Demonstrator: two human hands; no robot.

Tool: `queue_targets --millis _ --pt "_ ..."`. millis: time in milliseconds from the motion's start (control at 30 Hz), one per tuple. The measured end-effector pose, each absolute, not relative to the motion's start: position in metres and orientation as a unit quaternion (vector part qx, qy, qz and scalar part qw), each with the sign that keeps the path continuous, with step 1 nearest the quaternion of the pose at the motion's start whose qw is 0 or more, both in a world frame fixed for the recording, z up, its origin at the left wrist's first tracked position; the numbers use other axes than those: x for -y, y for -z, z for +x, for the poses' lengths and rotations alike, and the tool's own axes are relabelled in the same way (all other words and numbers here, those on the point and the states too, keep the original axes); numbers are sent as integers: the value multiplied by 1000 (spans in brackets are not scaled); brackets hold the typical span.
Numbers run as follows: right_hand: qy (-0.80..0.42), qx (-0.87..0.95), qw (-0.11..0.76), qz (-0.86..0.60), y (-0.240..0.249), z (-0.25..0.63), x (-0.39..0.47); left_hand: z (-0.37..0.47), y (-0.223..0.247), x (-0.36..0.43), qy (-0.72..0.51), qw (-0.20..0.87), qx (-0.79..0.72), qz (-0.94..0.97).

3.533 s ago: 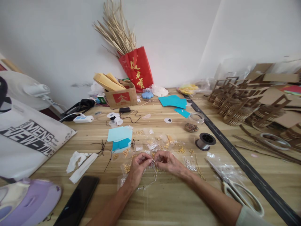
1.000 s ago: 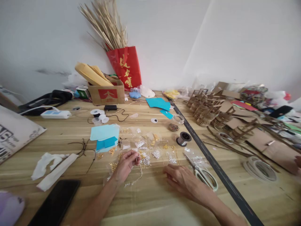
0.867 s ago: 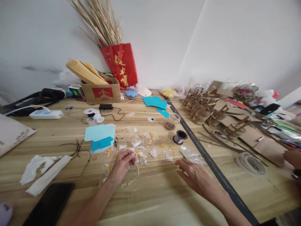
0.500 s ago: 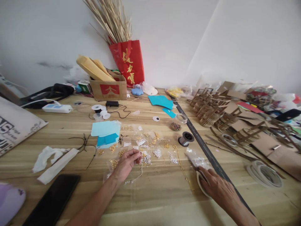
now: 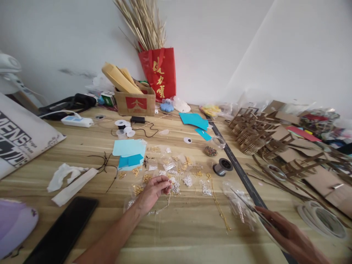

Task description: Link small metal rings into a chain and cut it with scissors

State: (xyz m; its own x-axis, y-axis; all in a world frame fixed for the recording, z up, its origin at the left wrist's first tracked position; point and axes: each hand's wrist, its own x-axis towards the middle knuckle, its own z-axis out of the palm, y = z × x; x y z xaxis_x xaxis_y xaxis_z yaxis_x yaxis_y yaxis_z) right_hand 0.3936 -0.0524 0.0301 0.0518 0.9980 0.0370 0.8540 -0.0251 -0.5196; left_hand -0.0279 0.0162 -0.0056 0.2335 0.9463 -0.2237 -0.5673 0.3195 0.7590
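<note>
My left hand (image 5: 155, 192) is closed in a pinch on the end of a thin silver chain (image 5: 162, 210), which trails down onto the table below the fingertips. Around it lie small bags and piles of silver findings (image 5: 176, 186) and gold findings (image 5: 137, 189). At the right, my right hand (image 5: 286, 231) grips scissors (image 5: 247, 202), with slim metal blades pointing up and left over clear plastic bags (image 5: 238, 205). The fingers partly cover the pale handle. A gold chain (image 5: 218, 211) stretches between the two hands.
A spool of wire (image 5: 222, 167) and a jar of beads (image 5: 211, 150) stand beyond the bags. Blue cards (image 5: 129, 148) lie left of centre. A black phone (image 5: 63, 231) is at front left, tape rolls (image 5: 321, 220) at right, small woven-looking brown chairs (image 5: 250, 134) behind them.
My right hand has lifted the scissors off the table and moved right, so the blades now show. My left hand keeps its pinch. The whole view has shifted slightly.
</note>
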Motion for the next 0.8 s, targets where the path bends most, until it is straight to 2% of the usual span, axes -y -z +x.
queue_targets --millis 133,267,500,800 --pt "-346 581 276 -682 -45 390 50 -27 4 -15 -512 734 -348 281" --pt "-455 561 279 -633 -54 360 46 -26 6 -14 -510 726 -343 308" --pt "-517 633 285 -501 -51 291 27 -27 7 -14 -506 725 -338 324" --pt "-553 712 186 -390 -51 225 8 -27 0 -15 -499 740 -330 307"
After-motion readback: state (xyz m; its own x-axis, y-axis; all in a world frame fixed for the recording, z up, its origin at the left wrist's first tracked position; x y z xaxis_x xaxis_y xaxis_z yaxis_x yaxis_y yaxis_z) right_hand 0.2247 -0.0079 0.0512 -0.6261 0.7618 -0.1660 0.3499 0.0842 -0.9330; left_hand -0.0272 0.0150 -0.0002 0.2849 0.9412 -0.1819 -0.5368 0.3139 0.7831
